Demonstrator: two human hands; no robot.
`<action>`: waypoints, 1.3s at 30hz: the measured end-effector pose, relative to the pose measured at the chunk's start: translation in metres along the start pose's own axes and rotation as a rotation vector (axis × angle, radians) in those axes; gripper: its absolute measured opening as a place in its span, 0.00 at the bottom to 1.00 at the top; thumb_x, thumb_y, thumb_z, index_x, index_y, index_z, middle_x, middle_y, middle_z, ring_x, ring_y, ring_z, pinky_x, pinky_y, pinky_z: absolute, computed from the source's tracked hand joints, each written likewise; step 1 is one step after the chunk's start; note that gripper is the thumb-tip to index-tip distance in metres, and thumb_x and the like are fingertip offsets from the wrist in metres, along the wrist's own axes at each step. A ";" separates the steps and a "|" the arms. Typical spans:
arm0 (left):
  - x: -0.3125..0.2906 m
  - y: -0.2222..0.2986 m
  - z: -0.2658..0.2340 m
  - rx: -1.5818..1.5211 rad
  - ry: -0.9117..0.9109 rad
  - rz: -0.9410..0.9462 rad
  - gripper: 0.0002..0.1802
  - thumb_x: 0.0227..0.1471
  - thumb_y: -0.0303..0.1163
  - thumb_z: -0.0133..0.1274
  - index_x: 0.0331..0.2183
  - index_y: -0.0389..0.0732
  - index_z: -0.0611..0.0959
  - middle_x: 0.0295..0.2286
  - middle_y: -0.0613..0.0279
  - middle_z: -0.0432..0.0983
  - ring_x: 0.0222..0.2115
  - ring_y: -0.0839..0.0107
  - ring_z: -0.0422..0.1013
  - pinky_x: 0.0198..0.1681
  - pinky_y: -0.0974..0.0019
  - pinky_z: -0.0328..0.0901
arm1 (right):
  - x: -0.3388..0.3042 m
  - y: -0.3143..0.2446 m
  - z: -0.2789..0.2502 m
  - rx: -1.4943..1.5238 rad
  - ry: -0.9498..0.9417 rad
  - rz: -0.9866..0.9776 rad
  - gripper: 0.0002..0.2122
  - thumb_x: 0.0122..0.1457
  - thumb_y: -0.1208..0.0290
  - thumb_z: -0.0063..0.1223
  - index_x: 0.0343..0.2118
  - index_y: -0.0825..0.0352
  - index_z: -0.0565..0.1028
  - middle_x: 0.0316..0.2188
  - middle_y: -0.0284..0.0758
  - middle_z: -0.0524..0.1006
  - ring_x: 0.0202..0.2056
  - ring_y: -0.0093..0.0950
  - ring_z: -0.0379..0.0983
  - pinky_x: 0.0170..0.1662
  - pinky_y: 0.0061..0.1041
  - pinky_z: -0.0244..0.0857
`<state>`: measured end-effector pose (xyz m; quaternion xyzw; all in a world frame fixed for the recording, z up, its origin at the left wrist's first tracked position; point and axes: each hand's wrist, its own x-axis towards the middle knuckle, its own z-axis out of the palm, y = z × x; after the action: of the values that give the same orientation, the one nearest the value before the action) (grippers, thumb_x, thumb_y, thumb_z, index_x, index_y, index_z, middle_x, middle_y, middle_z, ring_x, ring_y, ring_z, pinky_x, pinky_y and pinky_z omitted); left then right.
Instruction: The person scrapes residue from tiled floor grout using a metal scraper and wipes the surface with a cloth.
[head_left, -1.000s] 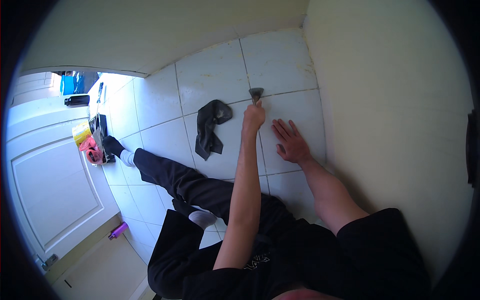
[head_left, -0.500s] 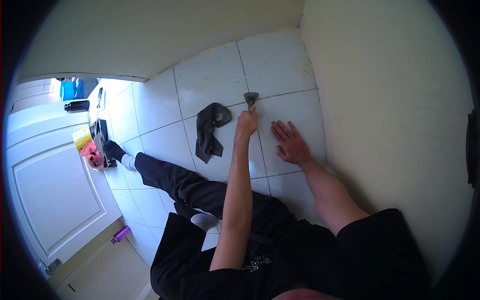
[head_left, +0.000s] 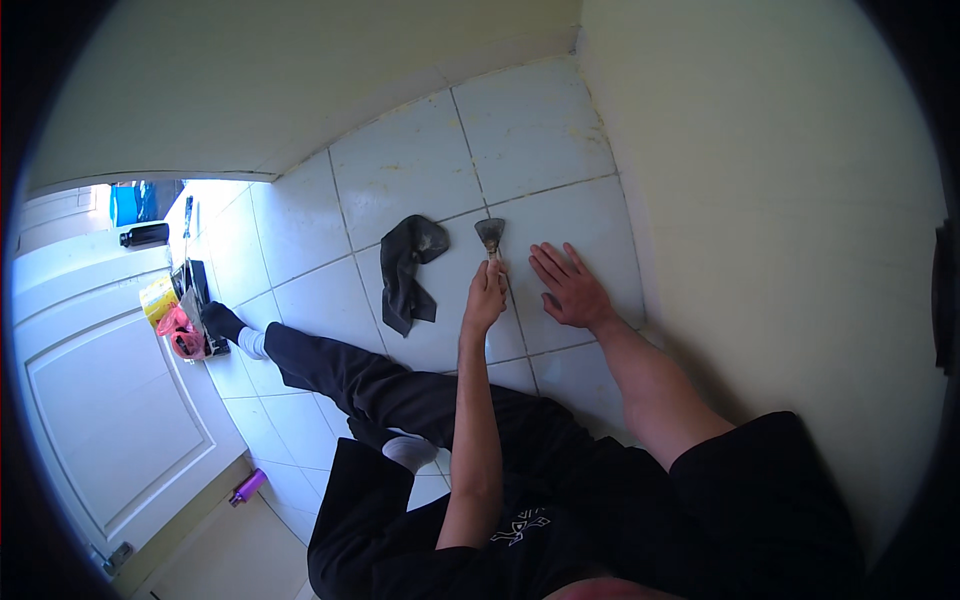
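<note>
I sit on a white tiled floor (head_left: 400, 180) with my legs in dark trousers stretched out to the left. My left hand (head_left: 487, 298) is shut on the handle of a small scraper (head_left: 490, 235), whose blade rests on a grout line between tiles. My right hand (head_left: 570, 288) lies flat on the tile just right of the scraper, fingers spread, holding nothing. A dark crumpled cloth (head_left: 408, 272) lies on the floor close to the left of my left hand.
A pale wall (head_left: 780, 200) rises on the right, another runs along the far side. A white door (head_left: 110, 400) is on the left. Near my foot lie yellow and pink bags (head_left: 165, 310). A black bottle (head_left: 146, 236) and a purple bottle (head_left: 247, 487) lie on the floor.
My left hand has drawn the scraper back toward me along the grout line. My right hand has stayed flat in place.
</note>
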<state>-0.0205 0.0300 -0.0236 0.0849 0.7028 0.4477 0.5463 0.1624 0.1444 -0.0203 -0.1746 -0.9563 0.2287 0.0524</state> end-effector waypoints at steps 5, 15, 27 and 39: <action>-0.013 -0.009 0.005 -0.095 0.034 0.113 0.21 0.70 0.49 0.37 0.39 0.42 0.74 0.17 0.75 0.56 0.15 0.83 0.53 0.17 0.74 0.53 | 0.002 -0.003 0.000 -0.011 -0.002 -0.003 0.35 0.53 0.63 0.55 0.66 0.66 0.61 0.69 0.36 0.56 0.71 0.31 0.49 0.72 0.44 0.41; -0.018 -0.012 0.010 -0.002 0.116 0.157 0.16 0.70 0.40 0.39 0.41 0.39 0.77 0.19 0.73 0.60 0.17 0.83 0.56 0.20 0.72 0.54 | 0.002 -0.003 -0.002 -0.017 -0.003 -0.004 0.36 0.53 0.63 0.56 0.66 0.65 0.60 0.69 0.36 0.56 0.71 0.31 0.48 0.73 0.44 0.40; -0.013 0.003 0.020 0.086 0.074 0.235 0.11 0.64 0.28 0.45 0.44 0.34 0.76 0.26 0.62 0.76 0.21 0.78 0.70 0.27 0.71 0.67 | 0.003 -0.002 -0.002 -0.022 -0.016 -0.006 0.36 0.52 0.62 0.56 0.66 0.65 0.60 0.69 0.36 0.56 0.71 0.31 0.49 0.72 0.44 0.40; -0.009 0.024 0.042 -0.033 0.025 0.145 0.17 0.58 0.23 0.56 0.45 0.29 0.69 0.34 0.49 0.82 0.30 0.66 0.81 0.34 0.67 0.77 | 0.000 0.002 0.002 -0.027 -0.007 0.002 0.33 0.53 0.61 0.55 0.64 0.64 0.64 0.70 0.36 0.56 0.71 0.31 0.48 0.73 0.44 0.39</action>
<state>0.0096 0.0613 -0.0003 0.1210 0.6943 0.4985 0.5048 0.1624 0.1450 -0.0231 -0.1753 -0.9593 0.2164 0.0463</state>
